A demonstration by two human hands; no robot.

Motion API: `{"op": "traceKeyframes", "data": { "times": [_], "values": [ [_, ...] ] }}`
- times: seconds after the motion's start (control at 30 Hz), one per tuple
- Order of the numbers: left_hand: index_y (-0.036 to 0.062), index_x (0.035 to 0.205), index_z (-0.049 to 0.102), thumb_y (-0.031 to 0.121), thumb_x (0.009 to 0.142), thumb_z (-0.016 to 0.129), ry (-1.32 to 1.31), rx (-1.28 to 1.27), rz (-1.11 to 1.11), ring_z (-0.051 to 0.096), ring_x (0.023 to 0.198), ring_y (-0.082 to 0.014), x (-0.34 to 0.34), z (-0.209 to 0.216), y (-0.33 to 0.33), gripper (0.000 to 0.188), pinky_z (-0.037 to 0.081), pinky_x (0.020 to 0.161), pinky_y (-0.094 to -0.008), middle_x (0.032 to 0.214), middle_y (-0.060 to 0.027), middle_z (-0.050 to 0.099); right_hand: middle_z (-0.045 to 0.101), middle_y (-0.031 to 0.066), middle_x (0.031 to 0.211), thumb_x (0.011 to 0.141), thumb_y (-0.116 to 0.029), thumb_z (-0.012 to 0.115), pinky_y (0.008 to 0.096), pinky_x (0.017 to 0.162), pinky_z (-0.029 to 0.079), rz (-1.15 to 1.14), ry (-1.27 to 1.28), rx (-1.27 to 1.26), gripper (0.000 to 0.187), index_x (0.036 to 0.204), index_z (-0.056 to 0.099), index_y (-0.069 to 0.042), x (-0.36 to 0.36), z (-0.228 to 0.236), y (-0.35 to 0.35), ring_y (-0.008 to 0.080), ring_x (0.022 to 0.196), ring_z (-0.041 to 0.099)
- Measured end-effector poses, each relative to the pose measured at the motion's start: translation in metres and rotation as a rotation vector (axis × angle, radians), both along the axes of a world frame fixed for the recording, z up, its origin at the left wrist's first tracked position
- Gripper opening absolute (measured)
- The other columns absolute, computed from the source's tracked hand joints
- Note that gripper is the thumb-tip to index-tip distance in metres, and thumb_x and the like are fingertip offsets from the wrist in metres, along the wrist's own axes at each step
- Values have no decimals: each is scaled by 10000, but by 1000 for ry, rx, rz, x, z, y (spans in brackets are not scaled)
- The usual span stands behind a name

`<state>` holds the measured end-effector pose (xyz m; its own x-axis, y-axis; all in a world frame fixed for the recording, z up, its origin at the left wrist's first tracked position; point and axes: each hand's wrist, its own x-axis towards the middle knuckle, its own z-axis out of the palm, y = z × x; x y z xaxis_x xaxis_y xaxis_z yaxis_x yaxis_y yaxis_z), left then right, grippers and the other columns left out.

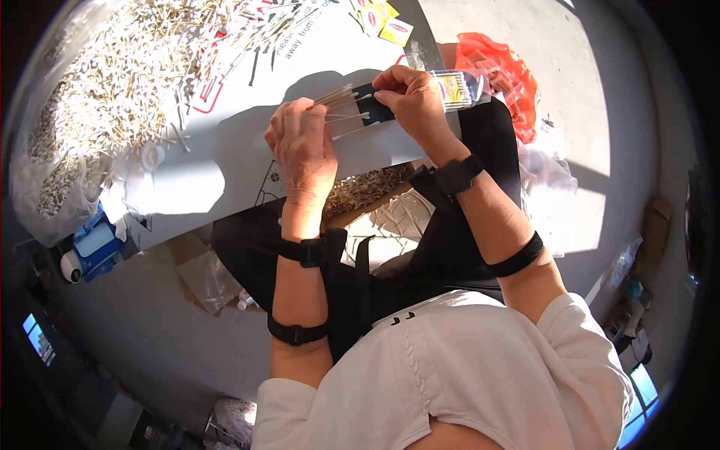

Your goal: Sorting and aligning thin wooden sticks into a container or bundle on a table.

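Note:
Over the near part of the table, my left hand (304,146) is closed around several loose cotton swabs (343,116). Their sticks fan out from under the fingers, with white tips toward the right. Just beyond those tips is my right hand (412,97), its thumb and index finger pinched together. Whatever lies between them is too small to make out. A dark patch shows on the surface between the hands. Beside my right hand, by the table's right end, lies a clear packet of cotton swabs (454,90) with a yellow label.
A large heap of swabs (112,90) fills a clear bag at the far left. Yellow cards (396,30) lie at the far edge. A red plastic bag (517,82) bulges at the right. Below the table, a carton (367,191) holds more swabs; a blue-and-white container (94,244) sits left.

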<state>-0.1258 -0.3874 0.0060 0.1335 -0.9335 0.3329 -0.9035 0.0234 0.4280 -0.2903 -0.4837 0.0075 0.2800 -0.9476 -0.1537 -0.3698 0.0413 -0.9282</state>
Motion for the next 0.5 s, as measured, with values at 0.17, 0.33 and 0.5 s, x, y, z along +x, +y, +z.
{"op": "traceKeyframes", "data": {
  "times": [0.17,0.33,0.5],
  "values": [
    [108,867,627,31,699,702,-38,5,-65,493,1026,-251,-5,10,-19,200,354,891,-410,984,-25,561,630,84,776,725,-41,697,320,646,504,11,-19,-152,106,823,657,-29,-5,-3,21,212,703,619],
    [113,818,623,62,696,716,-42,103,-139,481,982,-245,-1,12,-21,162,357,850,-402,911,-24,529,609,100,806,710,-57,702,362,653,503,32,76,-266,139,840,654,-45,-4,-2,22,282,734,618],
    [94,815,623,75,704,723,69,102,-12,486,977,-262,1,14,-19,151,370,841,-413,923,-31,550,611,106,827,726,-68,693,369,668,507,15,113,-287,156,874,648,-48,1,5,22,287,751,621]
  ]
}}
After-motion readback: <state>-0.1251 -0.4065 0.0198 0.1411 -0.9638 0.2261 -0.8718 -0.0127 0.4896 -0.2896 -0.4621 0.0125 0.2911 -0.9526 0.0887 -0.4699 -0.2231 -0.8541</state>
